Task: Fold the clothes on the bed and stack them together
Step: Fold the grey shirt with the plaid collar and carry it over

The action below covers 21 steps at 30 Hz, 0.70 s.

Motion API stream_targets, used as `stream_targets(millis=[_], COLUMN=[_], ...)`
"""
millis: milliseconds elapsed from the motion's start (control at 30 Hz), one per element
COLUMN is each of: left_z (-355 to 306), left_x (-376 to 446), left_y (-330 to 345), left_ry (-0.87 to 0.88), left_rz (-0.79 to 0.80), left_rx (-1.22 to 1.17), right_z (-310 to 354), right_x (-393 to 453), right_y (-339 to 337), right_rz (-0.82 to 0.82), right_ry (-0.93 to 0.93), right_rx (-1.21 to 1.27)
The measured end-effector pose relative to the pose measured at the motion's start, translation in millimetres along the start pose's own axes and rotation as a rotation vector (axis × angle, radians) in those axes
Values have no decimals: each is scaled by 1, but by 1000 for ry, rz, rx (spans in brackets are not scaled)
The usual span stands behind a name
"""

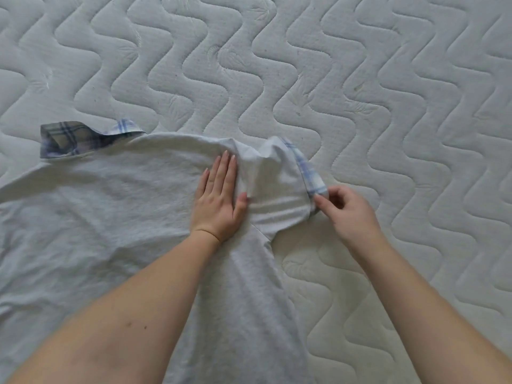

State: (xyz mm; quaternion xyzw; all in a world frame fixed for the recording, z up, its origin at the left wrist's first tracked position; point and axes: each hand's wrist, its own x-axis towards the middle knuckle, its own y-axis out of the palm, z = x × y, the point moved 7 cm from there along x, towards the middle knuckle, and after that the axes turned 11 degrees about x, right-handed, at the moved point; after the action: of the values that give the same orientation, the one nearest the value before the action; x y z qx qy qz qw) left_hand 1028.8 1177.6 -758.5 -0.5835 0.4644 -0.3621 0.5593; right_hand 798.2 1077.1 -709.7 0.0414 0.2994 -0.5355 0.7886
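A light grey shirt (110, 206) lies spread on the white quilted mattress (304, 65), filling the lower left of the view. Its collar (69, 139) and the cuff (310, 176) of its short right sleeve are trimmed in blue plaid. My left hand (219, 200) lies flat on the shirt near the shoulder, fingers straight, pressing the cloth down. My right hand (349, 212) pinches the plaid cuff at the sleeve's end, and the sleeve is bunched up between the two hands.
Bare mattress stretches across the whole top and right side of the view. No other garment shows.
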Motion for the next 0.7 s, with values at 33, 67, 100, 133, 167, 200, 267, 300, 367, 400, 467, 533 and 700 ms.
stream_targets(millis=[33,67,100,133,167,200,267,300,367,400,467,533,700], left_z=[0,0,0,0,0,0,-1,0,0,0,1,1,1], left_x=[0,0,1,1,0,0,0,0,0,0,0,0,0], left_y=[0,1,1,2,3,3,6,7,8,8,9,10,8], left_ry=[-1,-3,-3,-2,1,6,19,23,25,27,32,34,38], left_rz=[-5,-8,-9,-8,-9,-10,1,3,-6,-10,-18,-28,-59], left_rx=[0,3,7,11,18,27,44,51,60,63,63,53,11], right_z=[-7,-16,-26,-37,-46,-52,-47,-37,-2,14,39,54,64], right_x=[-9,-17,-26,-36,-45,-51,-49,-43,-29,-20,2,30,74], right_y=[-8,-13,-12,-7,1,7,9,6,6,11,31,61,98], right_rz=[8,32,80,156,236,269,145,26,-176,-215,-171,2,358], right_ry=[23,64,120,183,235,257,214,155,-48,-145,-270,-294,-261], right_rx=[-48,-100,-162,-241,-324,-384,-392,-362,-285,-264,-309,-471,-1014])
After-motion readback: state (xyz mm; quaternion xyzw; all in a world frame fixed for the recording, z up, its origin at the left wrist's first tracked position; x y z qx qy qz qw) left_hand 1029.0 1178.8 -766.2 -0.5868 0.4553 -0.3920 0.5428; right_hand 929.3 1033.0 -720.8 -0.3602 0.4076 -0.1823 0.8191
